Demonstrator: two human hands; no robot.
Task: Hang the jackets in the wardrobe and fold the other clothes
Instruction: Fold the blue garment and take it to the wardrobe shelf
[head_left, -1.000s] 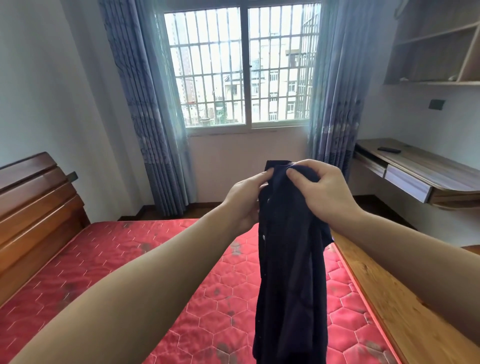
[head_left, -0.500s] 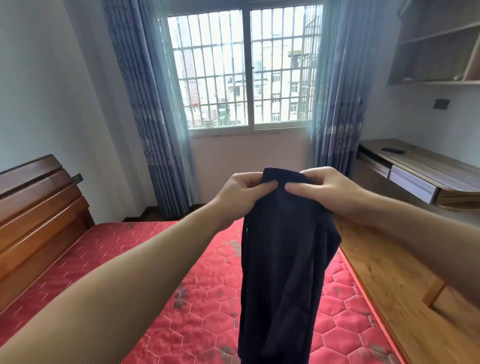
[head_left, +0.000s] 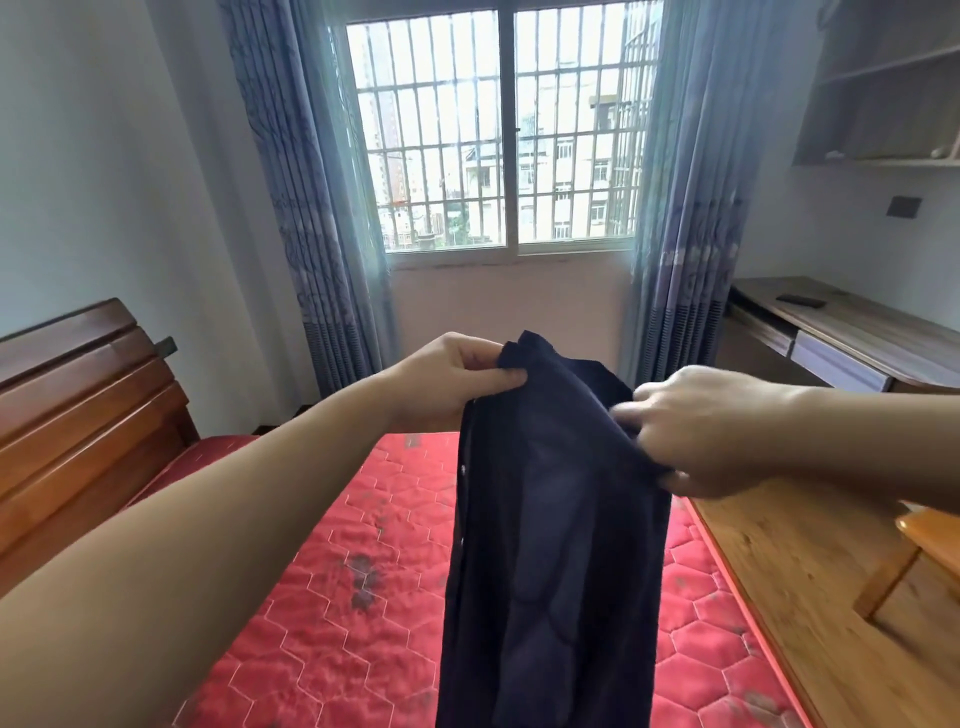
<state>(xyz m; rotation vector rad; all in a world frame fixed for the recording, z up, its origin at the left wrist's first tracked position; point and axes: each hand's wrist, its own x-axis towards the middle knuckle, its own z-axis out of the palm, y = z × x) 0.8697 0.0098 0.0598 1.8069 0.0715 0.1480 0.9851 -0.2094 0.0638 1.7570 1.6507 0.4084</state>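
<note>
A dark navy garment (head_left: 550, 545) with small buttons down its left edge hangs in the air over the red mattress (head_left: 332, 597). My left hand (head_left: 457, 379) pinches its top left corner between thumb and curled fingers. My right hand (head_left: 701, 431) holds the garment's right upper edge lower down, thumb underneath the cloth, its fingers blurred by motion. The cloth slopes down from the left hand to the right one. The garment's lower end runs out of the bottom of the view.
A wooden headboard (head_left: 78, 415) stands at the left. The wooden bed frame (head_left: 795, 582) runs along the mattress's right side. A desk with a drawer (head_left: 852, 338) and wall shelves (head_left: 883, 104) are at the right. A barred window (head_left: 504, 135) with blue curtains is ahead.
My hands have drawn apart along the garment's top edge. The right hand has slid right and down, spreading the cloth wider. The view has shifted slightly.
</note>
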